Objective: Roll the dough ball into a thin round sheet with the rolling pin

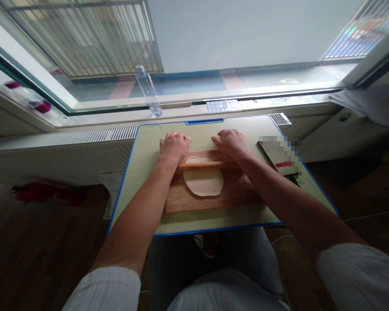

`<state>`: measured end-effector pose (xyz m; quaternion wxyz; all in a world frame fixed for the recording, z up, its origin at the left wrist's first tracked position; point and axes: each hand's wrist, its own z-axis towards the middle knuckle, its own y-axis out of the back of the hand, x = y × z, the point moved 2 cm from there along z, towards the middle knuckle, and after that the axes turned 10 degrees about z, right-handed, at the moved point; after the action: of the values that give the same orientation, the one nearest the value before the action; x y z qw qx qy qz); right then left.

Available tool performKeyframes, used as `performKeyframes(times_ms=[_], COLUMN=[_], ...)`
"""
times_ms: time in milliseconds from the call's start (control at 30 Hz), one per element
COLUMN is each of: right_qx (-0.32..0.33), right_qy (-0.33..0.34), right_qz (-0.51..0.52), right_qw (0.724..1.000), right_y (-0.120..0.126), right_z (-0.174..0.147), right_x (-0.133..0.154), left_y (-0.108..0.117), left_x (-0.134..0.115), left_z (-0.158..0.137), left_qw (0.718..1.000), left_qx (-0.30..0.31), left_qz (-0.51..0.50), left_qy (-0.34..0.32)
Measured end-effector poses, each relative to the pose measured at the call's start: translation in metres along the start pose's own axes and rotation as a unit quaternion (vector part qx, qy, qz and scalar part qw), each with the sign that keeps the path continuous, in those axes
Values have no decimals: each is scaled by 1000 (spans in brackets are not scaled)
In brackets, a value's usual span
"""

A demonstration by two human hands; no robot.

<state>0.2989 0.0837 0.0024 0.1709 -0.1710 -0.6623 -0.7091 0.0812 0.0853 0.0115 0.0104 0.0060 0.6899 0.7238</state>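
Note:
A wooden rolling pin (207, 166) lies across a thin, flat sheet of dough (203, 183) on a wooden board (194, 204). Over the pin's left end rests my left hand (175, 146), its fingers curled in beyond the pin. My right hand (231, 142) bears on the right end, fingers loosely bent and thumb held apart. Both ends of the pin are hidden beneath my wrists and palms. Some dough shows on the far side of the pin; the larger, rounded part spreads on the near side.
A blue-edged table (136, 190) carries the board. At its right lies a flat dark-edged object (278, 157), partly pixelated. A clear bottle (149, 93) stands on the windowsill; another bottle (32, 99) with purple parts is at far left. A radiator (84, 147) runs below the sill.

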Motion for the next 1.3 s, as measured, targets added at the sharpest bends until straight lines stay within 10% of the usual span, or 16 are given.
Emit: performKeyframes(times_ms=[1300], right_qx=[-55], right_qy=[68], right_qz=[-2], right_qw=[996], right_y=[-1], right_z=[-38], right_x=[-2], left_y=[1], left_x=[-1], left_z=[-36], left_qw=[999], left_qx=[-12], left_qz=[-4], left_qy=[-52])
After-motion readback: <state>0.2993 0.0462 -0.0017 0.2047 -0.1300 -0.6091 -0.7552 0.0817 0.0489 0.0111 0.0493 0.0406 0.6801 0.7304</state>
